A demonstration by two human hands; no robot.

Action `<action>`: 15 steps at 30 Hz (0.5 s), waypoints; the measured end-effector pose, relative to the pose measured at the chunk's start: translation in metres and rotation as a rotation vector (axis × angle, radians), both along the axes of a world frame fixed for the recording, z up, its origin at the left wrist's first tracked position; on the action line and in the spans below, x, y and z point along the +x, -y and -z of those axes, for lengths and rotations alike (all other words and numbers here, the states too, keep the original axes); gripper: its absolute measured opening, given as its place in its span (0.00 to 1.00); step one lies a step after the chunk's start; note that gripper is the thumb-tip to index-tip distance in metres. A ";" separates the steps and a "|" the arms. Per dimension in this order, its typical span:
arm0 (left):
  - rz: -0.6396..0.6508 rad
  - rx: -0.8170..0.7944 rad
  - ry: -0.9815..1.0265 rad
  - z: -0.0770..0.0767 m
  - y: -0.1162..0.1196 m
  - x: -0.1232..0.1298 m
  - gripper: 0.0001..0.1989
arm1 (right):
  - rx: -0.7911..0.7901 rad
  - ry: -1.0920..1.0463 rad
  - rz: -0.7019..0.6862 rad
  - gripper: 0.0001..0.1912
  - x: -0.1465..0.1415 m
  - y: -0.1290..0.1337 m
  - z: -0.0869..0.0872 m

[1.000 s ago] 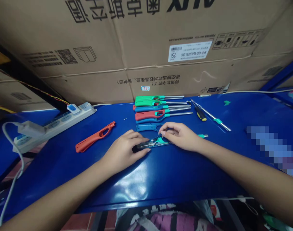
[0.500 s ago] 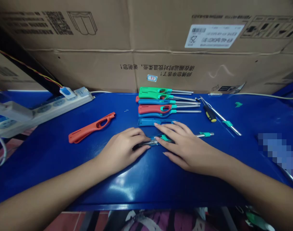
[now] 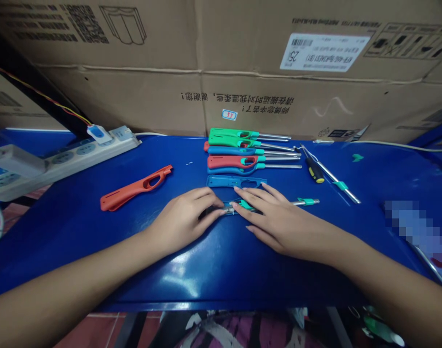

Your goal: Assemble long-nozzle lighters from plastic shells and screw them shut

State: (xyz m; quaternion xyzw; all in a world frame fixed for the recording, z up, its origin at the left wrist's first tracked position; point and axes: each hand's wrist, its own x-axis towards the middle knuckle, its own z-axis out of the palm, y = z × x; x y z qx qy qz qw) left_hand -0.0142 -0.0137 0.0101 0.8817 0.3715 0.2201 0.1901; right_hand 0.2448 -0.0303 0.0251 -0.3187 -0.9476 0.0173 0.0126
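My left hand [image 3: 186, 215] is closed, its fingertips and thumb pinching the left end of an opened gas lighter [image 3: 228, 209] on the table. Small metal parts and a green piece show in its blue half-shell. Over the lighter's right part lies my right hand [image 3: 279, 215], fingers stretched and spread, the index fingertip touching the inner parts. Its middle and ring fingertips reach the edge of a separate blue half-shell [image 3: 224, 181] just behind. A metal tube [image 3: 303, 202] with a green collar sticks out to the right beneath that hand. My palms hide much of the lighter.
Several gas lighters [image 3: 235, 162] lie stacked behind the blue half-shell. An orange casing [image 3: 136, 188] is at left, near a power strip [image 3: 72, 157]. To the right are a screwdriver [image 3: 313, 169] and another metal tube [image 3: 330, 174]. A cardboard box [image 3: 141, 104] stands behind the blue table [image 3: 184, 275].
My left fingertips have shifted slightly on the lighter, and the metal part at them sits a little differently. The right hand stays nearly in place. The whole view has moved slightly.
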 end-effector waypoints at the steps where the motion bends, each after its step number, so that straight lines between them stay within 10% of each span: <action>1: -0.001 -0.003 0.000 0.000 0.000 0.000 0.08 | 0.001 0.003 0.000 0.26 0.000 0.000 0.000; 15: -0.050 -0.108 0.071 -0.001 0.000 0.001 0.06 | -0.002 -0.016 0.001 0.26 -0.001 0.001 0.004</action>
